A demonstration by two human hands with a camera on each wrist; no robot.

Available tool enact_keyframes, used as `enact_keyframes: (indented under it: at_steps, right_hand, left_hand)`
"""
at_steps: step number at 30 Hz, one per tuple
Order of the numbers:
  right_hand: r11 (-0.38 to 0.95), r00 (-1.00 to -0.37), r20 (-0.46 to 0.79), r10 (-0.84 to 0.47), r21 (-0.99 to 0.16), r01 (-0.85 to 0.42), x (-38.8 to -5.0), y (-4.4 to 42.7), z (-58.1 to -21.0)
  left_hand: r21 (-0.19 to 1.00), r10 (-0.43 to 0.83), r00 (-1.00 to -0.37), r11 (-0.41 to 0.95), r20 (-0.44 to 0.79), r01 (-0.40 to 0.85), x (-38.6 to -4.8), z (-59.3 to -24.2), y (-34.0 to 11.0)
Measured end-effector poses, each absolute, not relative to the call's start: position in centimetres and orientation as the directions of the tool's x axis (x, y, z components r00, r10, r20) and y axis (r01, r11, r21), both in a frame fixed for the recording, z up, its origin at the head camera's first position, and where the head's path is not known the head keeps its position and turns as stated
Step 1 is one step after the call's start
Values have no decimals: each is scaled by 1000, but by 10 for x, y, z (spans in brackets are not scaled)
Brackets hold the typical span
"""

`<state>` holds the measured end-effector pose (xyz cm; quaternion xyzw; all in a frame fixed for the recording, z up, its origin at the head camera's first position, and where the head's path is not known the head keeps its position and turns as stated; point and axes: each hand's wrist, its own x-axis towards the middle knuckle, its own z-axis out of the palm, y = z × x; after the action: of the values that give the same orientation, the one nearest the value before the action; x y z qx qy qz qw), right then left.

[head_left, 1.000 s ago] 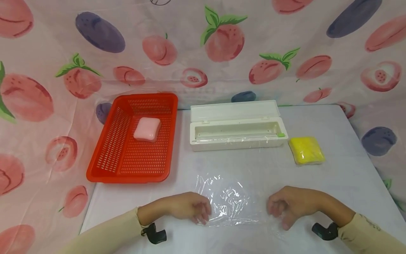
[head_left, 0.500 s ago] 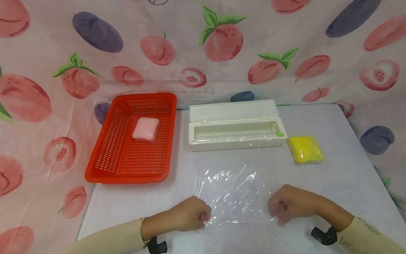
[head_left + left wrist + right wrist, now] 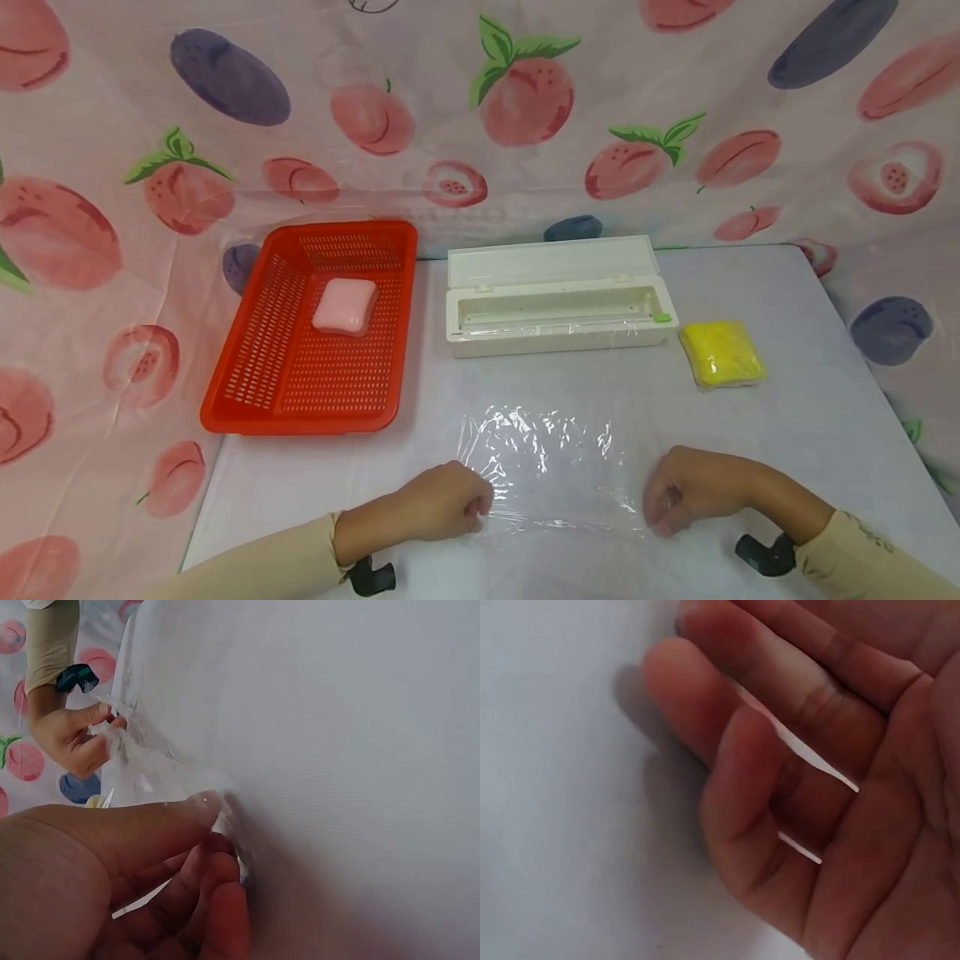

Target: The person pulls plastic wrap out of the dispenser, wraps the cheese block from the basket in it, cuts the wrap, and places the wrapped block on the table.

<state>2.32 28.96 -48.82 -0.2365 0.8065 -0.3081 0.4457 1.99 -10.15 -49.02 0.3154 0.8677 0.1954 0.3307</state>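
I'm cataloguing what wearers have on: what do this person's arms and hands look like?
The left sleeve and right sleeve are long and beige; the right one bears dark markings. A black, angled device sits at each wrist. The left hand and right hand are ungloved.

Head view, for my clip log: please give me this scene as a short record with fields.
Left hand: pinches the clear film
Right hand: pinches the film's other side
Film: wrinkled, spread between the hands
White box: lid open, beyond the film
Red basket: left of the box, holds a pink block
Yellow packet: on the table, right of the box
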Motion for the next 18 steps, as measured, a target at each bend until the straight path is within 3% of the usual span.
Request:
enact_keyframes:
  at_steps: [6, 9, 12, 14, 18]
  right_hand:
    - [689, -483, -585, -652, -722, -56, 23, 294, -485]
    - [686, -520, -582, -625, -728, -9, 17, 301, -480]
    - [701, -615, -558, -558, -713, 11, 6, 309, -471]
    - [720, -695, -531, -485, -694, 28, -4, 313, -464]
    - [742, -839, -458, -295, -663, 101, -25, 322, -450]
  left_hand:
    - [504, 658, -573, 749, -488, 431, 21, -488, -103]
    - [498, 660, -556, 749, -506, 436, 19, -485, -104]
    - [522, 684, -543, 727, -488, 446, 12, -480, -107]
    - [550, 698, -566, 707, -439, 445, 4, -473, -110]
    - [619, 651, -709, 682, -272, 389, -23, -455, -111]
